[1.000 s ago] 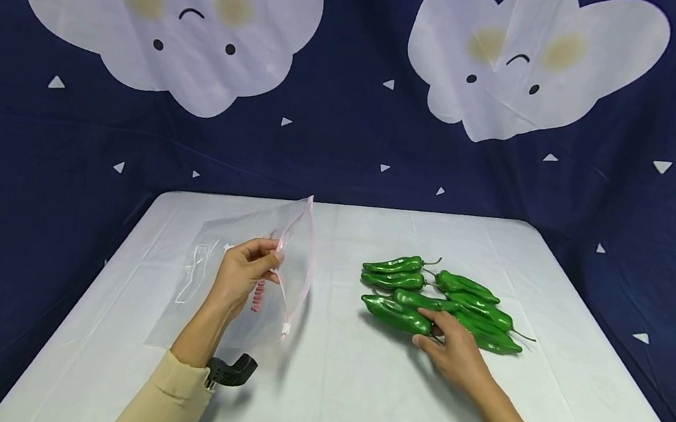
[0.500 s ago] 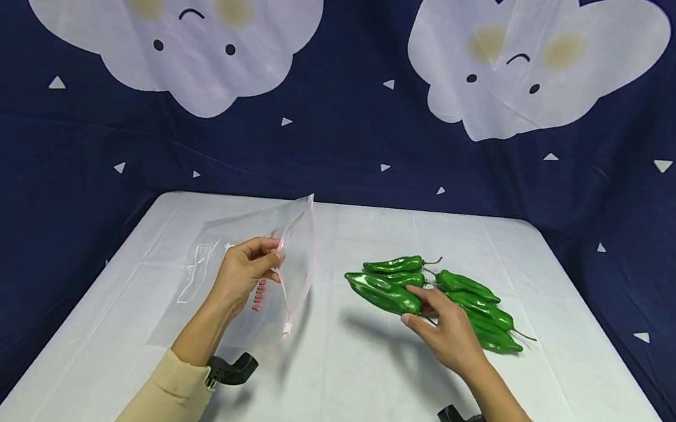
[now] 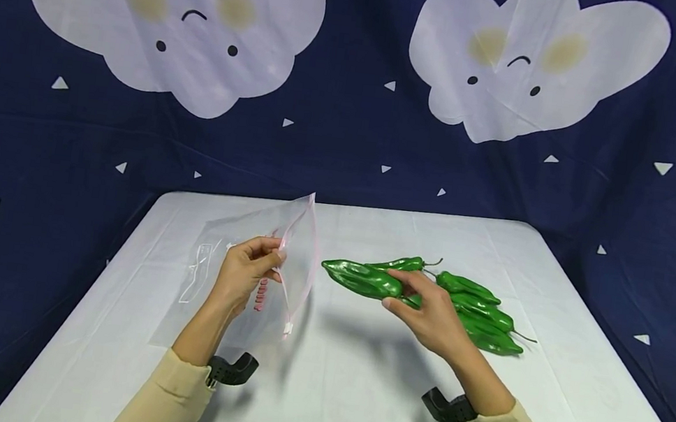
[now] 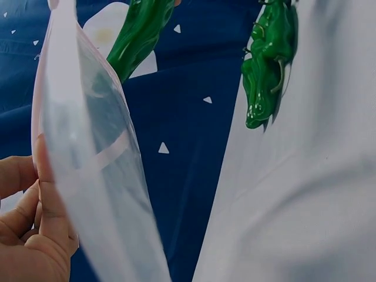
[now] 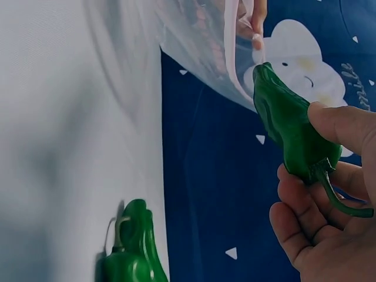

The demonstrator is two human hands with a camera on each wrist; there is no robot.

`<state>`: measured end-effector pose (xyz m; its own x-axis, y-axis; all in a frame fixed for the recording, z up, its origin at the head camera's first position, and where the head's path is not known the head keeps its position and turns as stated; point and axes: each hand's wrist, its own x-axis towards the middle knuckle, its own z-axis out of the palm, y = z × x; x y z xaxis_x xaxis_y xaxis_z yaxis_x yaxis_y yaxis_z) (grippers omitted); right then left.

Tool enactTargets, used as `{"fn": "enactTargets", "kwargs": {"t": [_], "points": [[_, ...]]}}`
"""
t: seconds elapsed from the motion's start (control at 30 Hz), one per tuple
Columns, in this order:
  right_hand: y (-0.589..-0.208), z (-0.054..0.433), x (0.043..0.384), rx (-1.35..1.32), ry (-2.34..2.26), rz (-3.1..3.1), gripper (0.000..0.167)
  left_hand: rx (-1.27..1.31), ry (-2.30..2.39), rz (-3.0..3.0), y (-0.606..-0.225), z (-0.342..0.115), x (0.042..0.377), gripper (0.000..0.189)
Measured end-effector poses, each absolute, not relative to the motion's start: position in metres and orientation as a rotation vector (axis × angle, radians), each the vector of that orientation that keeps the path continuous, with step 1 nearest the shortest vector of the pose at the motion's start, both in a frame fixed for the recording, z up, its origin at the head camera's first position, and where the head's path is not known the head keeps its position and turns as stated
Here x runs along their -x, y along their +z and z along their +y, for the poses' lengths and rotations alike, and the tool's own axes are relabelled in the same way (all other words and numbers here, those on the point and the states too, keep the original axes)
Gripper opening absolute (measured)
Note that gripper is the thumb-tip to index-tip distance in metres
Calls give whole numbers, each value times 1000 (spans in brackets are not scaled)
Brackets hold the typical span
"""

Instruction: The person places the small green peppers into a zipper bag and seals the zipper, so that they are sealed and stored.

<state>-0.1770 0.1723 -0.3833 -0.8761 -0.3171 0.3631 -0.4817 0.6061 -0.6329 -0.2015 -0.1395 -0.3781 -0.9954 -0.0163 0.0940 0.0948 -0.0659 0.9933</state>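
My left hand (image 3: 244,273) pinches the rim of a clear zip bag (image 4: 111,176) with a pink edge. The bag's mouth gapes to the right, and a white slider (image 3: 288,328) hangs at its lower corner. Raised over the table, a glossy green pepper (image 3: 361,279) is gripped near its stem end by the thumb and fingers of my right hand (image 5: 346,176). Its tip points left and lies just right of the bag's mouth in the head view. Several more green peppers (image 3: 481,309) lie behind and to the right of my right hand, which partly hides them.
A white-covered table (image 3: 347,395) carries everything. Behind it hangs a dark blue curtain (image 3: 345,148) with cloud and triangle prints. Black camera mounts (image 3: 233,369) sit on both wrists.
My right hand has lifted the green pepper off the group and carried it left and up towards the bag. The left hand and the bag have stayed nearly still.
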Motion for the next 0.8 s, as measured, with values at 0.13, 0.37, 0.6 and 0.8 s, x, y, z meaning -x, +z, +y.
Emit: {"fn": "enactTargets", "kwargs": {"t": [0.13,0.37,0.6,0.8], "points": [[-378,163,182,-679,1139,-2613,47,82,-2227,-2107,-378,-139,202,27],[-368,148,190,-698,1117,-2643,47,81,-2231,-2107,-377,-139,201,27],[-366,136,198,-727,1109,-2653,45,89,-2246,-2092,-376,-138,200,27],[-364,128,203,-739,1094,-2674,44,96,-2241,-2092,-376,-138,201,27]]}}
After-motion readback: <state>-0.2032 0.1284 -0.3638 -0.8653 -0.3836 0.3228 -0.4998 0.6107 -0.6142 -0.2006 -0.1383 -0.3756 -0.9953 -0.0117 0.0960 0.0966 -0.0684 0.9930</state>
